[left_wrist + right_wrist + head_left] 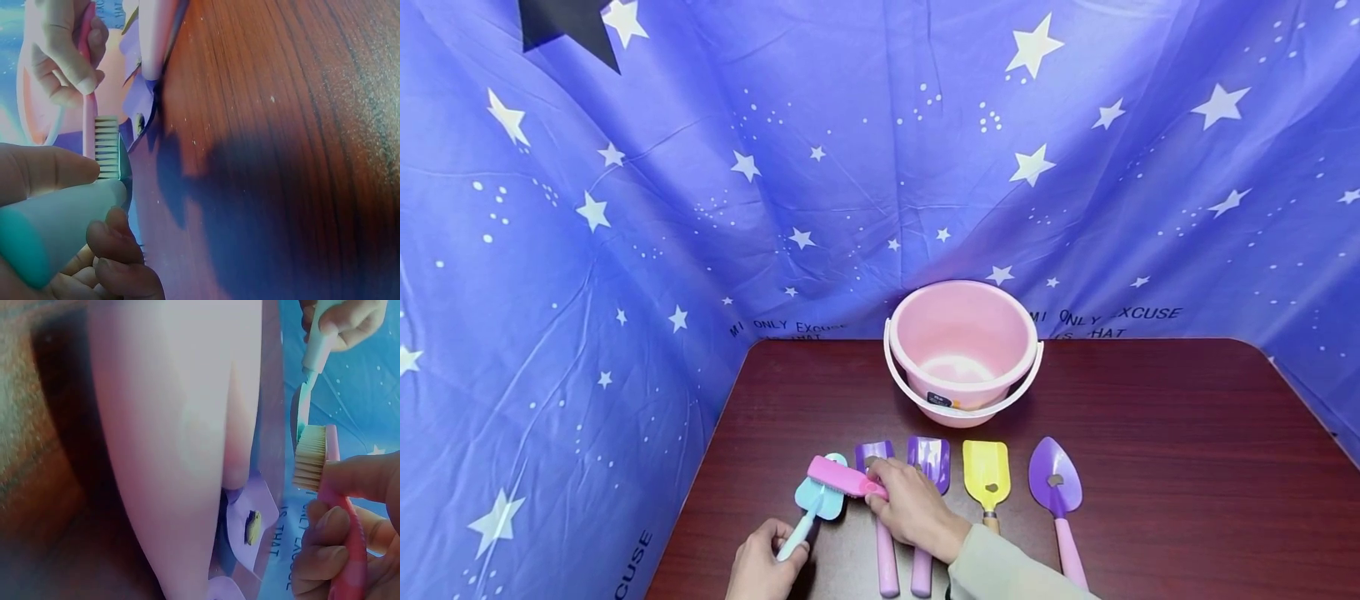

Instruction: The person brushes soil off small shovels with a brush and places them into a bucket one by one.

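Note:
My left hand (767, 557) grips the pale handle of a light blue toy shovel (822, 498), its blade raised over the table's left part. In my right hand (917, 507) is a pink brush (838, 476), held by its handle. The brush's pale bristles (311, 456) touch the shovel blade in the right wrist view. Beneath and beside the right hand lie two purple shovels with pink handles (887, 560). A yellow shovel (986, 467) and a purple pointed trowel (1056, 475) lie farther right. Small brownish lumps sit on several blades, such as a lump (252, 527) on a purple one.
A pink bucket (962, 333) with a white handle stands at the table's back middle, behind the shovels. The dark red wooden table (1187, 467) stretches to the right. A blue star-printed cloth (850, 192) hangs behind and along the left side.

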`<state>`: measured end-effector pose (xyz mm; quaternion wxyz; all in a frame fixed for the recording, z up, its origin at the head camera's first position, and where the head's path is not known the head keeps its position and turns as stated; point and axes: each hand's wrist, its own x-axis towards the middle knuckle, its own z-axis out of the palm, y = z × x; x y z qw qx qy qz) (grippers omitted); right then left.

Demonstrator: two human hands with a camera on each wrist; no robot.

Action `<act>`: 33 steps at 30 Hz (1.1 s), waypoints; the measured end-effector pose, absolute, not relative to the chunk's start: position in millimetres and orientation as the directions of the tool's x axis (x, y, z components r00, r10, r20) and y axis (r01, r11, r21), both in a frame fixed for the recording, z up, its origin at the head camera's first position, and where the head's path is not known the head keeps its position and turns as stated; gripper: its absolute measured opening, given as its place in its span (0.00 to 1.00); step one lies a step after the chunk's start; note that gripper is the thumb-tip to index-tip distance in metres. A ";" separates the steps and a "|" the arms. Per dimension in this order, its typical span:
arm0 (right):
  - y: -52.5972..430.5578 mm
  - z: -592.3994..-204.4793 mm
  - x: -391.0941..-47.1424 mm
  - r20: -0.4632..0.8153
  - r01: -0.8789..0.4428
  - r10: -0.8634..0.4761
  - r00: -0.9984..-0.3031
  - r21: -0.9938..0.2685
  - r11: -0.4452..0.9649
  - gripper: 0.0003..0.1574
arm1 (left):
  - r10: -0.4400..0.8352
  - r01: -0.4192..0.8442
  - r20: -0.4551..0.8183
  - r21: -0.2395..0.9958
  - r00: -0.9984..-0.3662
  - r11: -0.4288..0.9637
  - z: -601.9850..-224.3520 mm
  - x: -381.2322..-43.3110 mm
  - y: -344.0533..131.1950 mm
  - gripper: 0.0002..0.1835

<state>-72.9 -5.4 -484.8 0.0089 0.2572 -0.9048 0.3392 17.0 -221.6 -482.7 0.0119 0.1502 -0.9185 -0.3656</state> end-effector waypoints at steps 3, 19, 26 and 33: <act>-4.4 -484.8 -75.3 0.189 -0.458 -0.444 -0.876 -0.613 0.644 0.13 | -0.290 -0.270 -0.086 0.675 -0.953 0.687 -481.9 17.2 -221.1 0.11; -4.6 -483.6 -82.1 0.167 -0.404 -0.394 -0.904 -0.638 0.656 0.15 | -0.292 -0.273 -0.090 0.680 -0.952 0.681 -480.9 18.9 -221.3 0.10; -4.0 -484.6 -86.7 0.159 -0.381 -0.368 -0.916 -0.631 0.676 0.12 | -0.293 -0.286 -0.108 0.679 -0.950 0.677 -482.1 19.1 -222.4 0.11; -0.4 -485.2 -91.9 0.176 -0.375 -0.342 -0.923 -0.613 0.696 0.10 | -0.296 -0.298 -0.123 0.677 -0.947 0.672 -483.4 19.5 -223.3 0.11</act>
